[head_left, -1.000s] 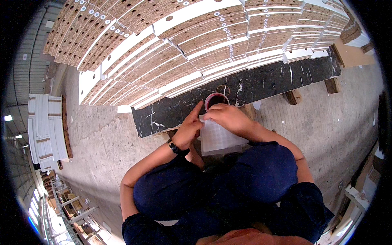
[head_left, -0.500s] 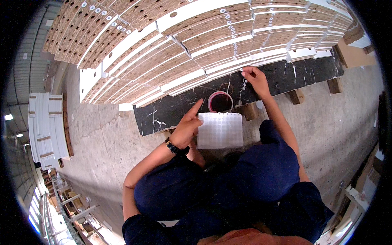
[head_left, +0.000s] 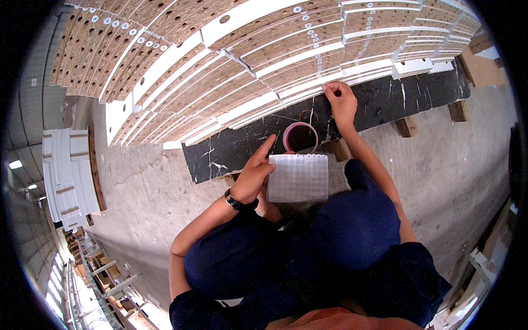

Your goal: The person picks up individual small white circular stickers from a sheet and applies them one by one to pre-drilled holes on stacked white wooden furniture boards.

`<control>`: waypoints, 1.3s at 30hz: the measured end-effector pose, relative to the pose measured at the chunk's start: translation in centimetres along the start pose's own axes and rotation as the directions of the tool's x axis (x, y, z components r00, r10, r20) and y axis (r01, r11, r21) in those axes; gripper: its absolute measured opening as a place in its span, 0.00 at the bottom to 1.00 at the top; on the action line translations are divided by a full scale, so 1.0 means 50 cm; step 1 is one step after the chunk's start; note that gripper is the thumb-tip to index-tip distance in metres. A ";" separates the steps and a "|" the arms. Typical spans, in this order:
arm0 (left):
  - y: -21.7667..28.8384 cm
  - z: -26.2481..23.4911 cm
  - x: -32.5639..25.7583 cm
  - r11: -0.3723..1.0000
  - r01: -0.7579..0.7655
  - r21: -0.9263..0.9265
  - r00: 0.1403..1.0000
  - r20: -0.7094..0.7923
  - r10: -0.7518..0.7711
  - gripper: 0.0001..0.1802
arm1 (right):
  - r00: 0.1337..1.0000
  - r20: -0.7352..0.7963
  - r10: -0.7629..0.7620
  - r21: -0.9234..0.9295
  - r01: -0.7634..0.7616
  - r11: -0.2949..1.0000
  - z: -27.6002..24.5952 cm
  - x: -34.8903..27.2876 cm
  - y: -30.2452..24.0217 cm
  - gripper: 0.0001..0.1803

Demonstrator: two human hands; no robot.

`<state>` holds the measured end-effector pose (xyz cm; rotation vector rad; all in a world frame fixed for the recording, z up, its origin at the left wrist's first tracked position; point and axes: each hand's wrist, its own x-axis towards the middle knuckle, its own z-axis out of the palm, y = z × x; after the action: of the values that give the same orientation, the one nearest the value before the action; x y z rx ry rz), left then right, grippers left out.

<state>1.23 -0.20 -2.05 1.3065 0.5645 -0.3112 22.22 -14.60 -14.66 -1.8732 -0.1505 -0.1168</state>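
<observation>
My left hand (head_left: 254, 179) grips the left edge of a whitish sheet of round stickers (head_left: 298, 179) between thumb and curled fingers, its index finger pointing forward. The sheet lies above my knees, in front of the black marbled board. My right hand (head_left: 342, 102) reaches forward with thumb and index finger pinched at the lowest white panel edge. A small round sticker at those fingertips is mostly hidden now. Stacked chipboard panels (head_left: 300, 52) with white edges and drilled holes rise before me. Rows of round white stickers (head_left: 315, 45) mark several of them.
A pink-and-white tape roll (head_left: 300, 137) sits on the black marbled board (head_left: 379, 104), between my hands. Wooden blocks (head_left: 407, 127) support that board above the concrete floor (head_left: 154, 192). Another stack of white panels (head_left: 69, 176) stands at the left.
My right hand has moved slightly forward, its fingertips coming from over the black board to the lowest panel edge. My left hand still holds the sticker sheet. The whole view has shifted a little.
</observation>
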 end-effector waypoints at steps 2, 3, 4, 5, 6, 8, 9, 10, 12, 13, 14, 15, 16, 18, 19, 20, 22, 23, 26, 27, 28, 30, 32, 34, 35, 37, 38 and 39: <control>-0.002 -0.005 0.000 1.000 0.014 0.013 1.000 0.006 -0.014 0.38 | 0.994 -0.076 -0.081 -0.033 0.078 0.996 0.004 0.003 0.003 0.10; -0.004 -0.008 -0.002 0.999 0.023 0.024 1.000 0.004 -0.023 0.38 | 0.994 -0.076 -0.079 -0.033 0.076 0.997 0.003 0.006 0.001 0.10; -0.005 -0.011 -0.003 0.999 0.024 0.025 1.000 0.004 -0.024 0.38 | 0.994 -0.080 -0.078 -0.063 0.073 0.995 0.001 0.011 -0.002 0.10; -0.005 -0.013 -0.004 0.999 0.047 0.014 0.999 0.019 -0.048 0.38 | 0.993 -0.083 -0.078 -0.093 0.070 0.993 -0.001 0.015 -0.006 0.11; -0.005 -0.014 -0.004 0.998 0.069 0.004 0.997 0.036 -0.070 0.38 | 0.993 -0.085 -0.079 -0.095 0.071 0.993 -0.004 0.018 -0.002 0.11; -0.008 -0.011 -0.003 1.000 0.027 -0.015 0.999 0.043 -0.026 0.38 | 0.999 0.028 -0.035 -0.008 0.035 0.999 -0.014 0.022 0.006 0.10; -0.010 -0.010 -0.003 0.999 -0.014 -0.035 0.999 0.046 0.016 0.38 | 0.999 0.028 -0.038 -0.009 0.038 0.999 -0.016 0.019 0.012 0.10; -0.011 -0.011 -0.002 0.999 -0.017 -0.036 0.999 0.046 0.018 0.38 | 0.996 0.069 -0.054 0.068 0.050 0.996 -0.018 0.011 0.017 0.09; -0.011 -0.012 -0.002 0.999 -0.044 -0.010 0.999 -0.002 0.044 0.37 | 0.981 0.152 -0.121 0.095 0.107 0.990 -0.019 -0.011 0.021 0.10; -0.009 -0.015 -0.004 0.999 -0.043 -0.011 0.999 -0.005 0.043 0.37 | 0.981 0.154 -0.120 0.095 0.106 0.990 -0.014 -0.015 0.021 0.10; -0.005 -0.020 -0.008 0.999 -0.003 0.050 1.000 0.017 0.002 0.37 | 0.979 0.155 -0.135 0.072 0.125 0.989 -0.009 -0.019 0.020 0.10; -0.003 -0.021 -0.010 0.997 0.017 0.081 0.999 0.028 -0.019 0.37 | 0.977 0.154 -0.150 0.048 0.145 0.988 -0.007 -0.020 0.016 0.10; -0.002 -0.022 -0.012 0.993 0.037 0.112 0.998 0.038 -0.042 0.37 | 0.976 0.157 -0.152 0.036 0.149 0.988 -0.009 -0.015 0.013 0.09; -0.006 -0.022 -0.011 0.997 0.029 0.078 0.998 0.051 -0.033 0.37 | 0.979 0.132 -0.153 0.015 0.152 0.988 -0.008 -0.009 0.006 0.08; -0.008 -0.023 -0.010 0.997 0.026 0.066 0.998 0.056 -0.030 0.37 | 0.982 0.106 -0.156 -0.005 0.157 0.988 -0.007 -0.006 0.004 0.08; -0.013 -0.026 -0.008 0.998 0.014 0.053 0.998 0.061 -0.017 0.37 | 0.982 0.105 -0.155 -0.006 0.157 0.988 -0.007 -0.004 0.005 0.08; -0.016 -0.027 -0.008 0.999 0.006 0.040 0.998 0.064 -0.009 0.37 | 0.952 0.055 -0.302 -0.114 0.306 0.945 -0.005 -0.002 0.008 0.09; -0.018 -0.026 -0.007 0.997 -0.020 0.078 0.999 0.052 0.016 0.37 | 0.953 0.056 -0.299 -0.115 0.303 0.946 -0.007 0.000 0.012 0.09; -0.018 -0.016 -0.005 0.998 -0.018 0.057 0.999 0.036 0.016 0.37 | 0.953 0.029 -0.303 -0.164 0.304 0.939 -0.020 0.007 0.011 0.10; -0.011 -0.014 -0.008 1.000 -0.009 -0.002 0.999 0.034 0.009 0.37 | 0.950 0.028 -0.311 -0.164 0.311 0.936 -0.019 0.009 0.010 0.10; -0.010 -0.017 -0.009 1.000 -0.017 -0.004 0.999 0.035 0.017 0.37 | 0.947 0.033 -0.321 -0.130 0.322 0.938 -0.018 0.008 0.010 0.10; -0.013 -0.025 -0.007 1.000 -0.016 -0.025 0.999 0.035 0.017 0.38 | 0.943 0.040 -0.330 -0.094 0.333 0.938 -0.015 0.001 0.008 0.10; -0.011 -0.030 -0.009 0.999 -0.023 0.040 1.000 0.021 0.022 0.37 | 0.948 0.067 -0.311 -0.088 0.316 0.945 -0.008 -0.016 0.005 0.11; -0.009 -0.027 -0.010 0.995 -0.024 0.102 1.000 0.018 0.022 0.36 | 0.953 0.103 -0.286 -0.075 0.294 0.953 -0.007 -0.019 0.005 0.12; -0.007 -0.025 -0.009 0.993 -0.024 0.120 0.999 0.027 0.021 0.36 | 0.955 0.138 -0.264 -0.060 0.274 0.960 -0.004 -0.020 0.004 0.13; -0.008 -0.022 -0.008 0.990 -0.025 0.135 0.999 0.039 0.020 0.36 | 0.958 0.129 -0.256 -0.098 0.269 0.958 0.001 -0.019 0.005 0.13; -0.010 -0.023 -0.008 0.992 -0.025 0.121 0.999 0.036 0.020 0.37 | 0.961 0.119 -0.250 -0.133 0.265 0.955 0.004 -0.017 0.004 0.12; -0.013 -0.023 -0.008 0.994 -0.024 0.107 0.999 0.032 0.021 0.37 | 0.961 0.120 -0.250 -0.134 0.266 0.955 0.006 -0.014 0.011 0.12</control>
<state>0.30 0.72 -2.54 1.4086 0.5122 -0.3467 21.62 -14.49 -15.39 -2.0020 -0.4692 -0.2175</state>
